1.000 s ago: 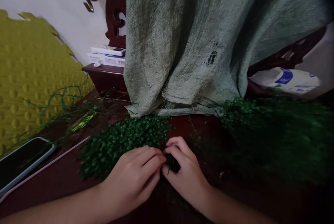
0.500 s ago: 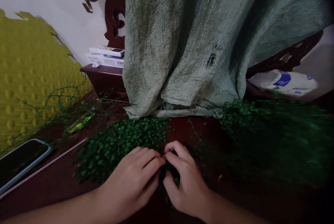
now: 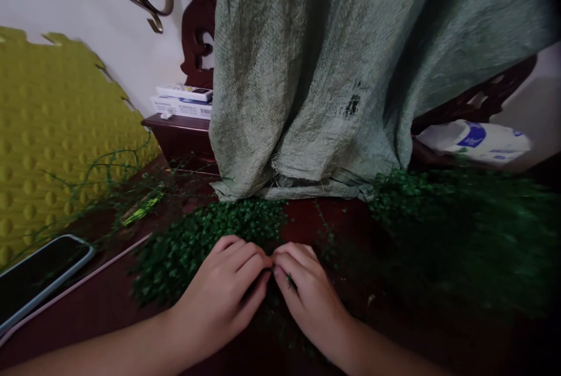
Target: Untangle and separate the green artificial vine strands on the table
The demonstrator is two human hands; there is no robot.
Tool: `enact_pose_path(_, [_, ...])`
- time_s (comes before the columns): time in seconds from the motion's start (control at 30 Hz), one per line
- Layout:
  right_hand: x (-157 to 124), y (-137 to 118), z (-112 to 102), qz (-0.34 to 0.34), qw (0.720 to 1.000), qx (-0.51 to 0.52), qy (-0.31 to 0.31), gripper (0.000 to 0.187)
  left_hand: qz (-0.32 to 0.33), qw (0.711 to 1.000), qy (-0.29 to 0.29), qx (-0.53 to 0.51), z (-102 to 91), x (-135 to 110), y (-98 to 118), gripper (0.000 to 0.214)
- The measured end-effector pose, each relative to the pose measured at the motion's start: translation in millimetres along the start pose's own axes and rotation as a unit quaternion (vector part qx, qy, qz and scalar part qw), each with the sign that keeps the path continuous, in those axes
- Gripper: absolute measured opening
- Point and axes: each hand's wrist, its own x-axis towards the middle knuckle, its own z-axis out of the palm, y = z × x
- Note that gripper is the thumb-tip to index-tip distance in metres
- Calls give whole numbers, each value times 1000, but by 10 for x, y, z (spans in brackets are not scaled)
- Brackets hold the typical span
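My left hand [image 3: 225, 279] and my right hand [image 3: 309, 294] meet fingertip to fingertip over the dark red tabletop. Both are closed in a pinch. A bit of green sprig [image 3: 289, 280] shows between the thumb and fingers of my right hand. What the left fingertips pinch is hidden behind them. Just beyond my left hand lies a dense pile of small-leaved green sprigs [image 3: 205, 227]. To the right spreads a larger, darker heap of greenery [image 3: 473, 235], blurred in places.
A grey-green woven sack [image 3: 302, 83] hangs behind the piles. Left are a phone [image 3: 39, 276], a pink cord [image 3: 109, 265], a yellow-green tool [image 3: 142, 209], loose vine strands [image 3: 105, 165] and white boxes [image 3: 182, 107]. A tissue pack [image 3: 482, 141] lies right.
My right hand's fingers have drawn in from a looser curl to a pinch against the left fingertips. The view has shifted slightly; the piles stay put.
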Motion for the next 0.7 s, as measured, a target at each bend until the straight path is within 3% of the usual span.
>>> enact_pose_path(0.23, [7, -31, -4, -11, 999, -41, 2, 16, 17, 998, 39, 43, 16, -6, -6, 13])
enact_pose_path(0.5, [-8, 24, 32, -33, 999, -29, -7, 24, 36, 998, 56, 23, -26, 13, 84, 4])
enact_pose_path(0.7, [0, 11, 34, -38, 999, -16, 14, 18, 34, 996, 59, 54, 19, -7, 48, 12])
